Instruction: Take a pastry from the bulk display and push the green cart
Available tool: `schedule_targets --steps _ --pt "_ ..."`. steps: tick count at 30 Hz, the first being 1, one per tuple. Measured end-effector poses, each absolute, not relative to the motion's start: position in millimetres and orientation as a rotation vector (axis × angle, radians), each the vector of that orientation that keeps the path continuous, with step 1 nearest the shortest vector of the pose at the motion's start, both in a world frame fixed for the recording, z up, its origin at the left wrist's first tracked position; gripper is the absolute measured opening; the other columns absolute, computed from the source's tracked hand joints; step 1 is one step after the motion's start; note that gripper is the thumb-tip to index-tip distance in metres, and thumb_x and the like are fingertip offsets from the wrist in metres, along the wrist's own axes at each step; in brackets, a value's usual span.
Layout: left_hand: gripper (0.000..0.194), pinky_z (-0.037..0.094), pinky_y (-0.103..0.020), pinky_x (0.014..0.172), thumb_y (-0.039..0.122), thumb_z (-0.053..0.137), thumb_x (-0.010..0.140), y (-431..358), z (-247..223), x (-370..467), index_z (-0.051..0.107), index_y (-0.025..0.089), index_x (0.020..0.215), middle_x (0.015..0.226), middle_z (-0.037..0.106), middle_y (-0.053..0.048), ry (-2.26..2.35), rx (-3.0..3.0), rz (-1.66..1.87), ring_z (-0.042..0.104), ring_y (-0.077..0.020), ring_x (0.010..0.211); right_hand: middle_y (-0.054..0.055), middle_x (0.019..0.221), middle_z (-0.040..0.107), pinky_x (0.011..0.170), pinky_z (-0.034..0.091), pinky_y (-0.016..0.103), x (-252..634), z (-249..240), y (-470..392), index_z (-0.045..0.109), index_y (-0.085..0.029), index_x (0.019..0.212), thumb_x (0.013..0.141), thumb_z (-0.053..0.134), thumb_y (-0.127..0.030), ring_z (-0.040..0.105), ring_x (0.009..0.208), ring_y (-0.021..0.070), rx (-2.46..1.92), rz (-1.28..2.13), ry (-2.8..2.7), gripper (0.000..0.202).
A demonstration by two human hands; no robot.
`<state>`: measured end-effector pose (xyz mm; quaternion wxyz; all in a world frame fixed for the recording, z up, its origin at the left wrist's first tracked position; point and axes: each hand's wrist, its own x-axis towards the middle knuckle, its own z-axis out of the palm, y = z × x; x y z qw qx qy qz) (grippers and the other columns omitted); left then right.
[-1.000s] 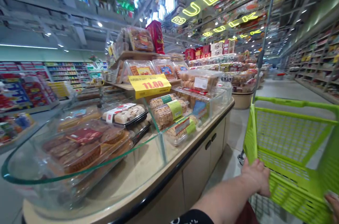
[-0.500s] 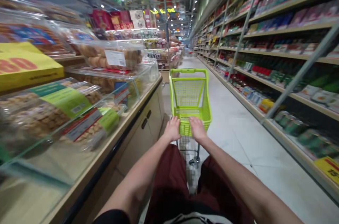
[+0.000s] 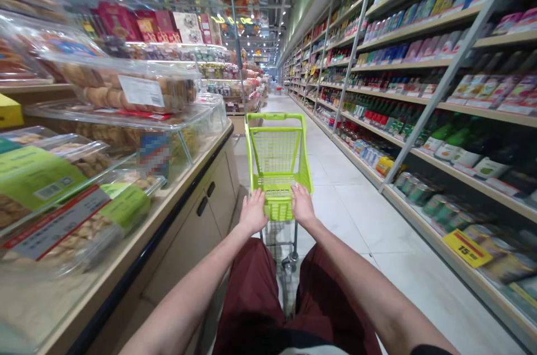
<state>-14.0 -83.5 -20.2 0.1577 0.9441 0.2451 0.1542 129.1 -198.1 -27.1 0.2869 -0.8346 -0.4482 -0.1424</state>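
Note:
A bright green shopping cart (image 3: 277,148) stands directly in front of me, its basket bare inside as far as it shows. My left hand (image 3: 253,212) rests on the near left of the cart's rear edge, its fingers pointing forward and curled over it. On the near right of the same edge, my right hand (image 3: 302,203) is closed in the same way. The bar under the palms is mostly hidden by the hands. Below the basket, grey legs and a wheel (image 3: 290,260) show between my knees.
At the left runs a counter (image 3: 210,159) with clear boxes of baked goods (image 3: 138,89) and packaged snacks. Long shelves (image 3: 419,98) of cans and bottles line the right side, with a yellow price tag (image 3: 467,247). Pale floor tiles (image 3: 335,198) stretch ahead between them.
The view has turned rightward and moved forward, so the cart and counter appear further left and more of the right shelves shows. Both hands remain on the cart.

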Motion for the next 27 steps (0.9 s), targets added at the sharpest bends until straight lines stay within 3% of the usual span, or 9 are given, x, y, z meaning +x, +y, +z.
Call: schedule_targets --steps 3,6,11,16,20,23,27 --pt "0.053 0.024 -0.039 0.102 0.024 0.045 0.072 -97.5 -18.5 -0.8 0.034 0.015 0.123 0.133 0.036 -0.01 0.583 2.152 0.676 0.032 -0.0206 0.122 0.012 0.122 0.046 0.099 0.029 0.037 103.8 -23.2 -175.5 0.043 -0.01 0.119 0.076 0.034 -0.014 0.038 0.115 0.0203 -1.849 -0.155 -1.002 0.044" --pt "0.042 0.043 -0.033 0.086 0.035 0.037 0.079 -113.9 -14.3 16.1 0.043 0.015 0.115 0.117 0.053 -0.01 0.506 1.462 0.709 0.051 -0.019 0.105 0.008 0.124 0.046 0.097 0.034 0.035 83.5 -18.8 -165.7 0.037 -0.014 0.123 0.078 0.035 -0.025 0.043 0.112 0.0183 -1.511 0.128 -0.735 0.047" --pt "0.039 0.047 -0.028 0.077 0.033 0.053 0.072 -129.5 -3.4 28.1 0.049 0.013 0.106 0.1 0.061 -0.009 0.43 1.067 0.754 0.059 -0.0165 0.088 0.005 0.124 0.047 0.099 0.031 0.036 65.8 -20.5 -170.6 0.038 -0.016 0.124 0.078 0.036 -0.034 0.038 0.117 0.0188 -1.305 0.335 -0.712 0.05" --pt "0.05 0.043 -0.034 0.085 0.017 0.052 0.07 -116.5 8.4 24.3 0.04 0.017 0.119 0.11 0.057 -0.008 0.65 1.47 0.887 0.055 -0.0188 0.096 0.004 0.124 0.046 0.099 0.031 0.036 68.2 -13.6 -173.2 0.035 -0.018 0.126 0.08 0.031 -0.035 0.037 0.118 0.0187 -1.293 0.387 -0.75 0.049" --pt "0.055 0.027 -0.033 0.102 0.007 0.045 0.067 -99.1 5.5 20.8 0.037 0.015 0.121 0.129 0.04 -0.008 0.618 2.196 1.086 0.034 -0.0194 0.12 0.009 0.127 0.042 0.101 0.027 0.038 94.7 -8.0 -182.2 0.036 -0.014 0.124 0.08 0.032 -0.035 0.037 0.118 0.0207 -1.583 0.113 -0.75 0.049" --pt "0.058 0.022 -0.036 0.105 0.009 0.047 0.068 -104.3 -10.7 25.0 0.033 0.013 0.124 0.136 0.03 -0.011 0.54 2.592 0.889 0.022 -0.0223 0.126 0.014 0.125 0.044 0.099 0.028 0.04 115.9 -13.3 -195.1 0.037 -0.009 0.122 0.08 0.03 -0.03 0.039 0.115 0.0227 -1.783 -0.133 -0.72 0.047" --pt "0.047 0.021 -0.044 0.102 0.021 0.047 0.075 -121.6 -31.9 34.1 0.038 0.017 0.12 0.133 0.034 -0.011 0.478 2.807 0.656 0.024 -0.0259 0.125 0.015 0.125 0.044 0.098 0.027 0.043 125.5 -29.7 -210.9 0.037 -0.009 0.123 0.081 0.031 -0.026 0.037 0.117 0.0243 -1.997 -0.356 -0.98 0.046"
